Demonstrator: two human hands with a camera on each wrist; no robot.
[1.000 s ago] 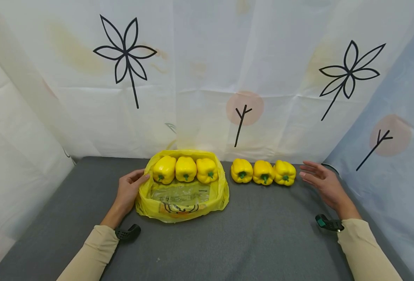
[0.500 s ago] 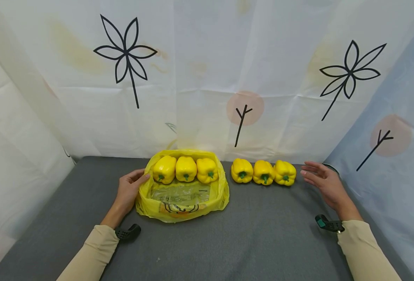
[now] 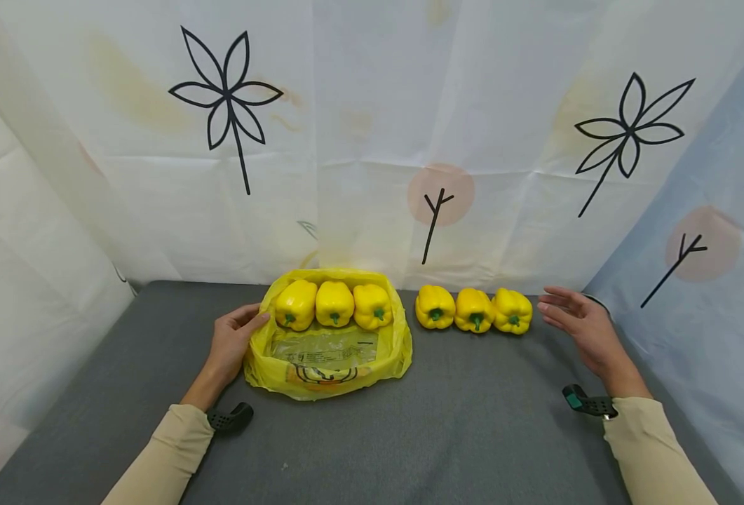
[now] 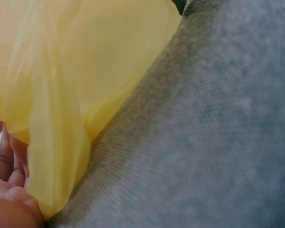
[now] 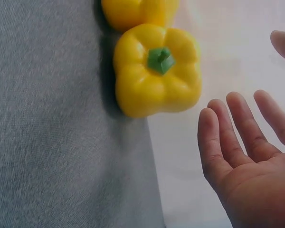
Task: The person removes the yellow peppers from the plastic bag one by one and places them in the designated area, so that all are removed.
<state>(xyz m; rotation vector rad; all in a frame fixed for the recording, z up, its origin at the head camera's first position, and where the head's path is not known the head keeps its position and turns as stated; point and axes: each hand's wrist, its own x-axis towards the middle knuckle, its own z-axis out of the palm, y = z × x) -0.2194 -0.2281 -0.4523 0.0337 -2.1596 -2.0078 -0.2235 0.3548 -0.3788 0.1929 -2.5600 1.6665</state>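
Note:
A yellow plastic bag (image 3: 327,384) lies with its mouth wide on the grey table, left of centre in the head view. Inside, along its back, three yellow bell peppers (image 3: 334,304) sit in a row. My left hand (image 3: 229,344) pinches the bag's left rim between thumb and fingers. In the left wrist view the yellow plastic covers part of those fingers (image 4: 4,159). To the right of the bag stand three more yellow peppers (image 3: 474,311), side by side, stems facing me. Just right of the end pepper (image 5: 157,71), my right hand (image 3: 583,333) hovers with fingers extended, apart from it and holding nothing.
The grey cloth-covered table (image 3: 447,421) ends at the back against a white curtain (image 3: 359,140) printed with flowers and trees. More curtain hangs at the left and right sides. A dark band (image 3: 589,403) is on each wrist.
My right hand has shifted very slightly to the left over the last half second. The left hand, bag and peppers stay in place.

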